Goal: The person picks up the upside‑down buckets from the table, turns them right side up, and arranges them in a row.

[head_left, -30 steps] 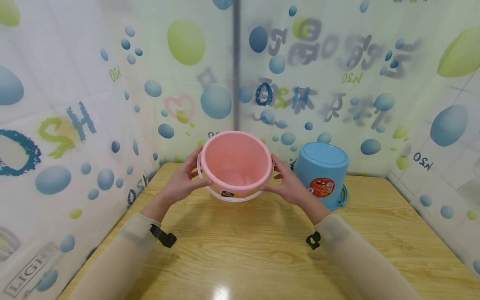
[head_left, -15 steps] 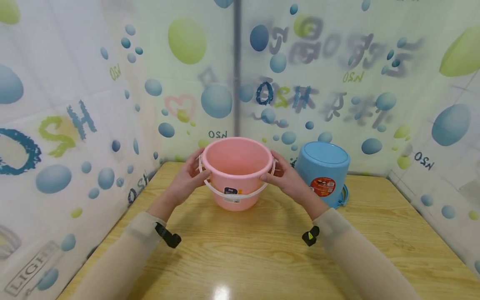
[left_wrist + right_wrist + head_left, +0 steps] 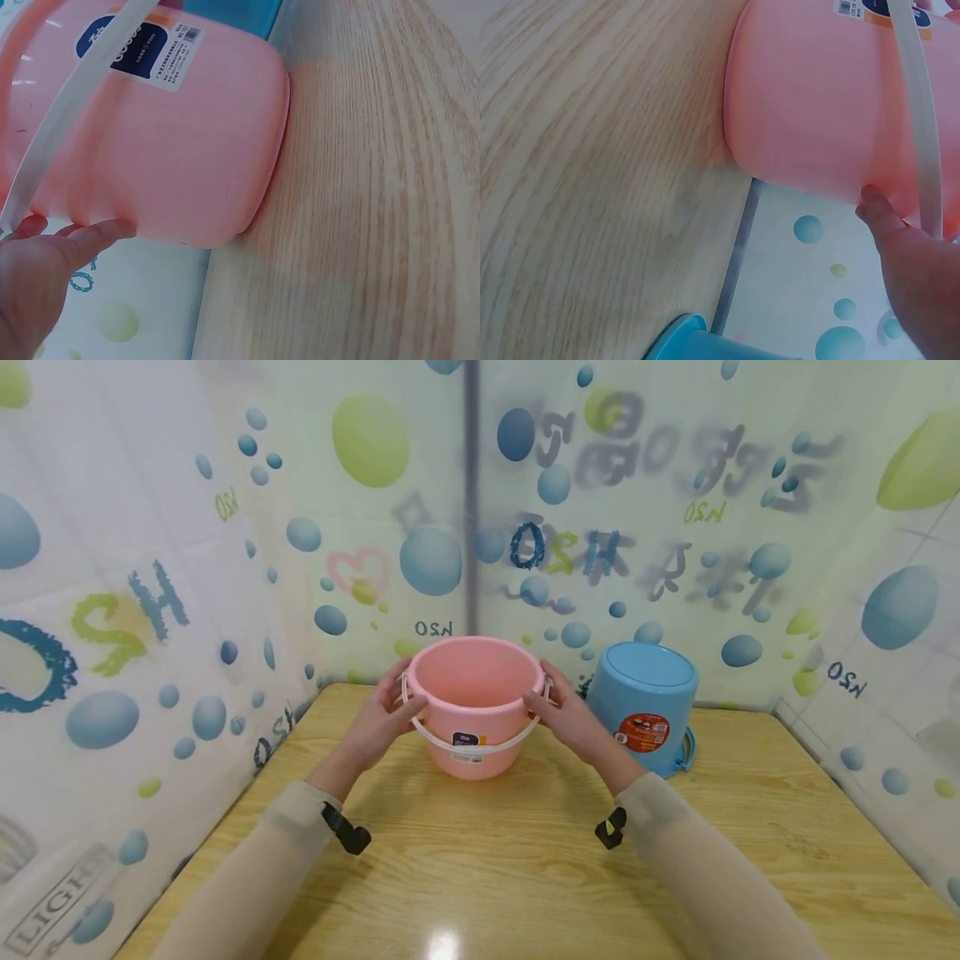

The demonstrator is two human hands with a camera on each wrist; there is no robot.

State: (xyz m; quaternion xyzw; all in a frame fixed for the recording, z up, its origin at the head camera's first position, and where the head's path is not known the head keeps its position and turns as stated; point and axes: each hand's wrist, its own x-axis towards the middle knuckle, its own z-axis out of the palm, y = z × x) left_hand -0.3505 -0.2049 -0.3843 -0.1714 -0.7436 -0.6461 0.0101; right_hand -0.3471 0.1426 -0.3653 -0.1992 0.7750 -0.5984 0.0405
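Bright and evenly lit in the head view, with a white glare spot low on the worktop (image 3: 480,868) and soft shadows beside the sleeves (image 3: 251,868). Blurred in the grey lettering (image 3: 611,464); stretched toward the side edges. Paler, cooler and softer in both wrist views, with small glints on the pink bucket (image 3: 172,150) in the left.

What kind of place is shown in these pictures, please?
Probably a small curtained-off booth, perhaps improvised indoors: bubble-print curtains with H2O lettering hang along three sides of a wood-grain table, where a pink bucket is near an upturned blue bucket.
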